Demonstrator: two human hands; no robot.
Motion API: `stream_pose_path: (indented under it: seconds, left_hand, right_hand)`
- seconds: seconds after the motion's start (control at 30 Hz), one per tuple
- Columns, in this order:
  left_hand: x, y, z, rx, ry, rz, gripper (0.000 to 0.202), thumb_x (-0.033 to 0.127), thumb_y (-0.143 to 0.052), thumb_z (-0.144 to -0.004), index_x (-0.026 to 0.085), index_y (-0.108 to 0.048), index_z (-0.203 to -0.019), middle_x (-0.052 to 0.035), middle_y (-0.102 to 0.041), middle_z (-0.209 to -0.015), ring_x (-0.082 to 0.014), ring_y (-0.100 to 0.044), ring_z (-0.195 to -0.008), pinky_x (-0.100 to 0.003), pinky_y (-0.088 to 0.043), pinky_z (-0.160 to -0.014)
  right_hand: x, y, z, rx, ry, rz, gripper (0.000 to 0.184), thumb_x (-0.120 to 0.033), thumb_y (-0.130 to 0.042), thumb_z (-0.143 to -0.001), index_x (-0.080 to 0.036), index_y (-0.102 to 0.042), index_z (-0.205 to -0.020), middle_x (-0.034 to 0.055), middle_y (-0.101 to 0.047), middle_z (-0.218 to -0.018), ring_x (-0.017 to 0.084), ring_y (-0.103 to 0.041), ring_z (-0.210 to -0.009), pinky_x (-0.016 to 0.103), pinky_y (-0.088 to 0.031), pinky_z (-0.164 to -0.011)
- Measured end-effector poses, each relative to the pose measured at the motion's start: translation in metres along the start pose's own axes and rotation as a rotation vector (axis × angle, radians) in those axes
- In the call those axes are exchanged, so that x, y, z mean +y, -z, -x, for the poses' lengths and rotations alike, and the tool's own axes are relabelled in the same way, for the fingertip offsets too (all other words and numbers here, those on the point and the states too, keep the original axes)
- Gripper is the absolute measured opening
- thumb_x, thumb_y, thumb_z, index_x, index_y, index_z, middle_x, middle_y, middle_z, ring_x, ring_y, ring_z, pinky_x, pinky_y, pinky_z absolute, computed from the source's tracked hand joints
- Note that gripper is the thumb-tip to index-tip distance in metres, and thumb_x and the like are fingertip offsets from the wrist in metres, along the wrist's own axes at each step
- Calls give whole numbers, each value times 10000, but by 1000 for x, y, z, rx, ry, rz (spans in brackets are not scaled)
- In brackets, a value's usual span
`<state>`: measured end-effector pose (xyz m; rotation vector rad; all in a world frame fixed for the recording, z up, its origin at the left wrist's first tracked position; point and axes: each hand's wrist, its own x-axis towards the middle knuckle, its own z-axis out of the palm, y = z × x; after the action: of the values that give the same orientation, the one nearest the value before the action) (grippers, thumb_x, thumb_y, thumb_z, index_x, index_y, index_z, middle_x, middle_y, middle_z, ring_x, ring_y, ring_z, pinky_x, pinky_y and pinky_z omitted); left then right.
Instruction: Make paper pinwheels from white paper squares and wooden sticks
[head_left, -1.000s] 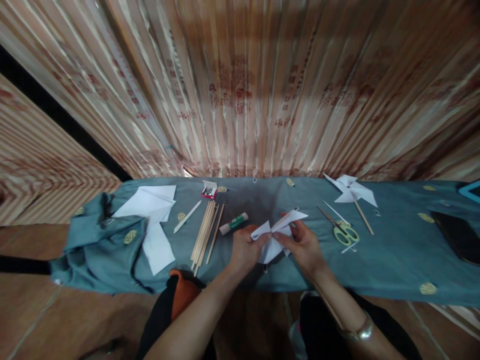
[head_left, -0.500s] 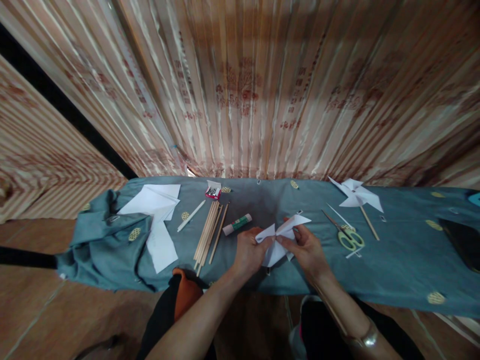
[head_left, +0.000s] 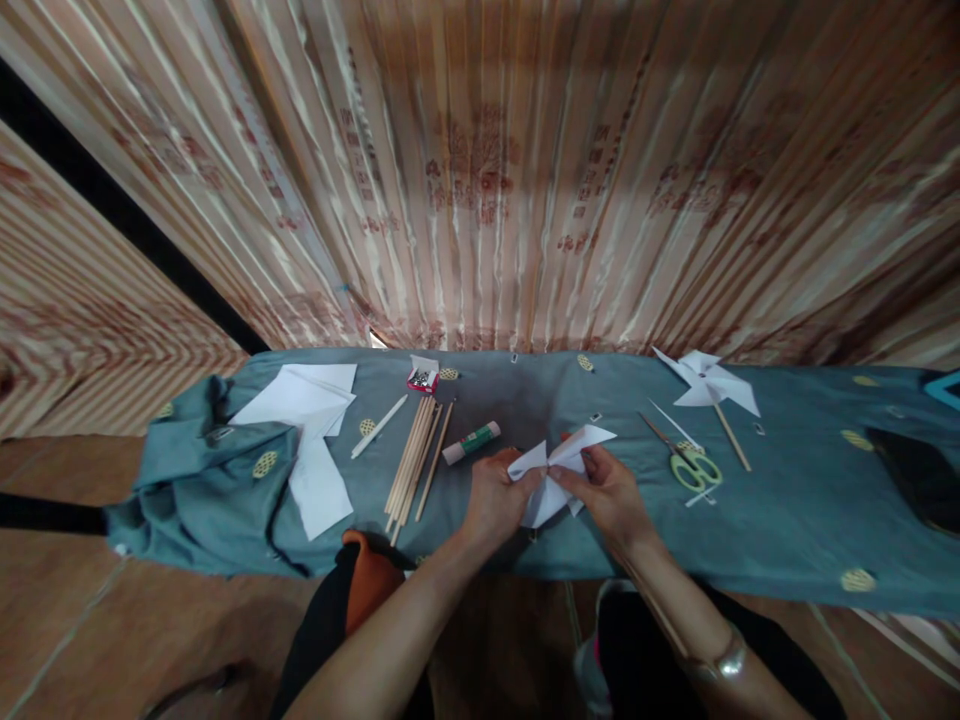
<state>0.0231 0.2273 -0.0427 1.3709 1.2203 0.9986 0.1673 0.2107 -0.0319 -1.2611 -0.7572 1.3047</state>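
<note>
Between my hands is a white paper pinwheel (head_left: 547, 502), its blades folded in toward the middle. My left hand (head_left: 496, 495) grips its left side, with the thumb pressed near the centre. On the right side my right hand (head_left: 609, 492) pinches the paper, thumb also close to the centre. Fingers behind the paper are hidden. A glue stick (head_left: 471, 443) lies just beyond my left hand. Farther right, a finished-looking pinwheel (head_left: 705, 380) on a wooden stick (head_left: 731, 436) rests on the cloth, and green-handled scissors (head_left: 694, 468) lie nearer to my right hand.
Several wooden sticks (head_left: 411, 460) lie left of the glue stick, beside a white pen (head_left: 379, 428). Behind them stands a small open red box (head_left: 423, 379) of metal bits. White paper sheets (head_left: 319, 490) lie at left, a dark phone (head_left: 911, 478) at far right. A curtain (head_left: 480, 250) hangs behind the cloth-covered table.
The view has shifted slightly, so everything sits a little higher and more to the left. Both hands keep their hold on the paper pinwheel, with hardly any movement.
</note>
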Motion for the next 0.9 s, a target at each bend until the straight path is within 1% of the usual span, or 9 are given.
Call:
stream_pose_path:
  seconds: [0.07,0.27,0.5,0.6,0.73,0.8,0.9]
  left_hand:
    - [0,0,0,5,4,5,194,283,-636,-766,153,-635,-622,-15,-580,-648,-139,-520,-617,-229,-388,-561]
    - [2,0,0,3,-18,56,225,291,-645,-770,148,-621,-597,-10,-569,-628,-130,-503,-603,-230,-385,-555]
    - [2,0,1,-7,-22,70,199,273,-644,-767,154,-617,-610,-6,-558,-623,-134,-496,-610,-236,-371,-551]
    - [0,0,-1,4,-16,98,213,308,-666,-749,152,-624,-610,-7,-565,-614,-132,-485,-602,-238,-375,-550]
    - [6,-1,-4,-11,22,209,256,380,-704,-701,138,-660,-628,-23,-619,-611,-143,-522,-590,-254,-418,-572]
    - [12,-1,-5,-9,71,286,259,389,-743,-647,136,-693,-644,-39,-664,-633,-158,-556,-598,-268,-446,-588]
    - [18,0,-5,17,124,355,258,380,-789,-570,144,-721,-649,-53,-704,-664,-174,-587,-616,-279,-466,-599]
  right_hand:
    - [0,0,0,-2,2,4,600,-425,-923,-477,-209,-648,-965,1,-748,-783,199,-675,-692,319,-553,-641]
    - [0,0,0,-41,33,15,476,-428,-903,-533,-219,-666,-888,3,-748,-764,202,-676,-679,318,-556,-622]
    - [3,2,0,-54,39,-11,465,-395,-904,-544,-219,-672,-906,-2,-753,-778,191,-677,-682,309,-553,-627]
    - [0,1,-1,-50,29,-27,474,-395,-911,-530,-216,-672,-897,-11,-750,-758,176,-672,-668,296,-552,-630]
    - [-8,-1,-3,-66,53,-17,486,-402,-922,-500,-209,-665,-866,-3,-750,-747,180,-673,-641,292,-546,-597]
    - [-12,-2,-4,-76,68,-6,490,-388,-923,-498,-212,-664,-874,-3,-754,-761,186,-680,-644,296,-550,-597]
    - [-13,-3,-5,-57,78,-7,485,-388,-915,-509,-220,-662,-887,-10,-761,-775,186,-688,-659,305,-564,-619]
